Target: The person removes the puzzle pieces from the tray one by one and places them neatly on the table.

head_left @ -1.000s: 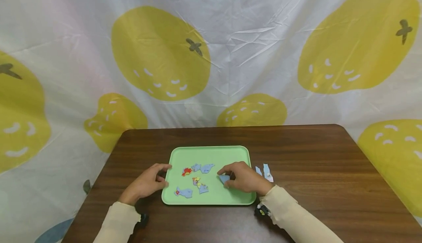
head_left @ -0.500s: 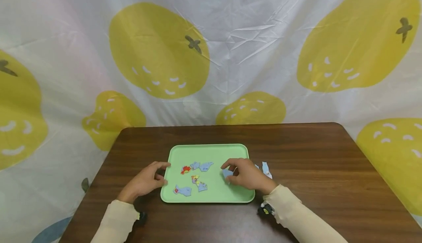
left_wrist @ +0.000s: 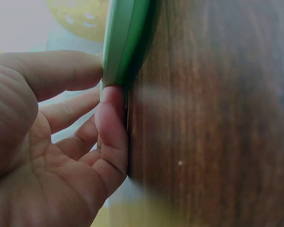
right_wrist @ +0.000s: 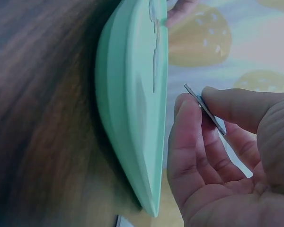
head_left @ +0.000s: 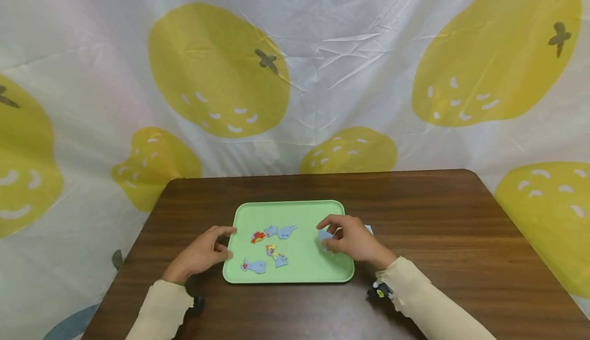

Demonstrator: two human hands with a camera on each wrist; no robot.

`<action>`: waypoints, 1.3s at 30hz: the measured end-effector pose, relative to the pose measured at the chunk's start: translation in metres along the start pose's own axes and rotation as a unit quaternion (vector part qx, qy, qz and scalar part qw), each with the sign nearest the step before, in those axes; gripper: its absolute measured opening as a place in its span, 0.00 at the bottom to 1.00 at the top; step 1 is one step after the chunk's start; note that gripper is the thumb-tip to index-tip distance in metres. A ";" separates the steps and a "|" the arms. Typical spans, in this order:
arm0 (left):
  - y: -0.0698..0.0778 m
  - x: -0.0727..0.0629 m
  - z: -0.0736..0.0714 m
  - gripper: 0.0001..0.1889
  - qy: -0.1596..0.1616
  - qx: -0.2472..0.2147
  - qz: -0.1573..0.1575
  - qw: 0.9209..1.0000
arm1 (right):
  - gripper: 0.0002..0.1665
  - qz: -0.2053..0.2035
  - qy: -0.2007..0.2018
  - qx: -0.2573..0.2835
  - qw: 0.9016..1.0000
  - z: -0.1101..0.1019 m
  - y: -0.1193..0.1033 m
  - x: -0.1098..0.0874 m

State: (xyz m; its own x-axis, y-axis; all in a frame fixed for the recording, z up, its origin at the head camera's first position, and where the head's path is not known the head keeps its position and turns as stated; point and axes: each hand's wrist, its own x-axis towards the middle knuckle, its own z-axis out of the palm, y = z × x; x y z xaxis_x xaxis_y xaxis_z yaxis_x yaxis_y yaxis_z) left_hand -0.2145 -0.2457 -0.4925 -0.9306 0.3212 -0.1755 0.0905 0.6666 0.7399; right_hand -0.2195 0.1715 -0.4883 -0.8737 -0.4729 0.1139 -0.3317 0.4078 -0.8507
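Note:
A light green tray lies on the table, with several thin, irregular light blue puzzle pieces, such as a plain blue piece, on its left half. Some carry red and yellow print, like the red piece. My right hand is over the tray's right side and pinches a light blue puzzle piece between thumb and fingers. The right wrist view shows that held piece nearly edge-on, raised off the tray. My left hand touches the tray's left rim with thumb and fingertips spread apart.
Beyond the right hand, the corner of another light blue piece shows on the table. The brown wooden table extends on all sides of the tray. A white curtain with yellow fruit print hangs behind it.
My right hand has lifted the blue piece and moved right with it, tilting it and covering most of the pieces beside the tray. The left hand stays at the rim.

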 end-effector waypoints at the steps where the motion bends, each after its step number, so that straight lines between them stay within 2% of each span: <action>1: 0.000 0.000 0.000 0.31 0.000 0.000 0.000 1.000 | 0.19 0.003 -0.001 0.008 1.000 -0.001 0.000 -0.001; 5: 0.000 -0.001 0.001 0.31 0.000 -0.001 0.001 1.000 | 0.19 0.012 0.000 0.027 1.000 -0.006 0.003 -0.006; 18: 0.002 -0.002 0.003 0.31 0.000 0.001 -0.002 1.000 | 0.18 0.016 0.027 0.006 0.999 -0.027 0.011 -0.028; 26: 0.001 -0.002 0.002 0.31 0.001 -0.006 -0.004 1.000 | 0.14 0.001 0.057 -0.040 0.998 -0.044 0.021 -0.036; 33: 0.001 -0.001 0.001 0.31 0.001 -0.010 -0.004 1.000 | 0.13 0.023 0.064 -0.052 0.996 -0.055 0.030 -0.044; 39: 0.001 -0.001 0.002 0.31 0.004 -0.009 -0.005 1.000 | 0.12 0.019 0.081 -0.079 0.993 -0.064 0.039 -0.051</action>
State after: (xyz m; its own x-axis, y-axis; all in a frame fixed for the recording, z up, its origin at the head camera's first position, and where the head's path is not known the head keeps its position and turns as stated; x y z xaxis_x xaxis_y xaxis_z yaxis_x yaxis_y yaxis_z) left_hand -0.2128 -0.2446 -0.4928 -0.9343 0.3089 -0.1779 0.0750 0.6582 0.7491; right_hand -0.2109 0.2616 -0.4949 -0.9280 -0.3283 0.1760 -0.3386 0.5465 -0.7659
